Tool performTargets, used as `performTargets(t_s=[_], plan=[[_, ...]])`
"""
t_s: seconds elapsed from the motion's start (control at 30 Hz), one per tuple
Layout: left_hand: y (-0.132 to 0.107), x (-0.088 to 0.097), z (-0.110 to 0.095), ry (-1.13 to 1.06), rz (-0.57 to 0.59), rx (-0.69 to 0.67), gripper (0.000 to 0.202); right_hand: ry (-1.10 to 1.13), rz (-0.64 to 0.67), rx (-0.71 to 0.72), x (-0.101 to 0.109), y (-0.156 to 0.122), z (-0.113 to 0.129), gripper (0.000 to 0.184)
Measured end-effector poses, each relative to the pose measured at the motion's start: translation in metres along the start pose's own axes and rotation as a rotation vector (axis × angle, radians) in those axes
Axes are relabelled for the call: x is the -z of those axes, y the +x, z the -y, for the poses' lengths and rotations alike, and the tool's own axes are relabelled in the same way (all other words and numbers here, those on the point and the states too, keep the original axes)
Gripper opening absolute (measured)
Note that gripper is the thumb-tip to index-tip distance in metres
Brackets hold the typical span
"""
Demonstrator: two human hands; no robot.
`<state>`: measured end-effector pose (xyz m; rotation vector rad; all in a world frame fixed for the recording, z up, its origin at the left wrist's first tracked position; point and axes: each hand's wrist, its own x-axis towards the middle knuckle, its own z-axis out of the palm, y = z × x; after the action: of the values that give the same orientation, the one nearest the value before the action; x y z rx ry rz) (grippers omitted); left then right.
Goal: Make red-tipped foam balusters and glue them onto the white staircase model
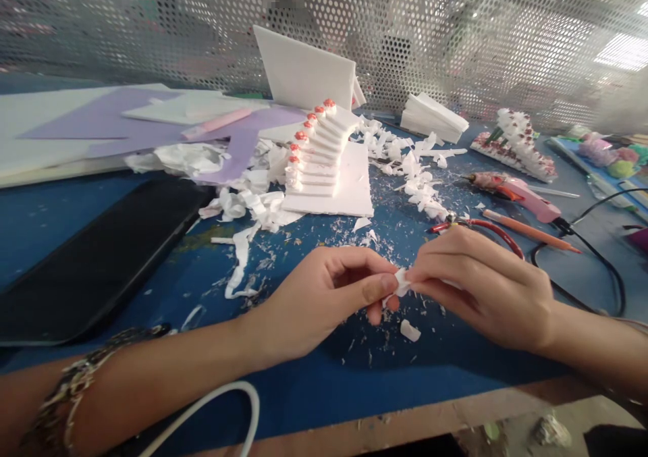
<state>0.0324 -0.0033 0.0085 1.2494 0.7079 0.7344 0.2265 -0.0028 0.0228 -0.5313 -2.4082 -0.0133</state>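
My left hand (324, 295) and my right hand (480, 285) meet over the blue table (314, 376), both pinching one small white foam scrap (401, 283) between thumb and fingers. Another white scrap (410, 330) lies on the table just below them. Behind the hands stands a white foam staircase model (327, 167) with red-topped posts along its left rail.
A black tablet (96, 261) lies at the left. White and purple sheets (101, 123) sit behind it. Foam shavings (420, 180) litter the middle. A pink glue gun (521, 197), orange pencil (531, 231), red-handled tool (480, 227) and black cable (597, 261) lie at the right. A perforated metal screen (455, 32) backs the table.
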Motion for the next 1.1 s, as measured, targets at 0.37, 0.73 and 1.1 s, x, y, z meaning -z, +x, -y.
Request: performTargets(t_s=[0.37,0.73,1.1], plan=[[0.0002,0.0056,-0.0001,0.178,0.071,0.007,0.011,0.517,0.190,-0.416,0.0012,0.0057,-0.0017,0.005],[0.0012,0.0058,0.0001,0.406,-0.082,-0.117,0.009,0.460,0.087,-0.449,-0.0070,0.0034,-0.0030,0.006],[0.0004,0.0041,0.0013,0.352,-0.131,-0.132,0.006,0.290,0.018,-0.355,-0.0063,0.0045,0.0031,0.003]])
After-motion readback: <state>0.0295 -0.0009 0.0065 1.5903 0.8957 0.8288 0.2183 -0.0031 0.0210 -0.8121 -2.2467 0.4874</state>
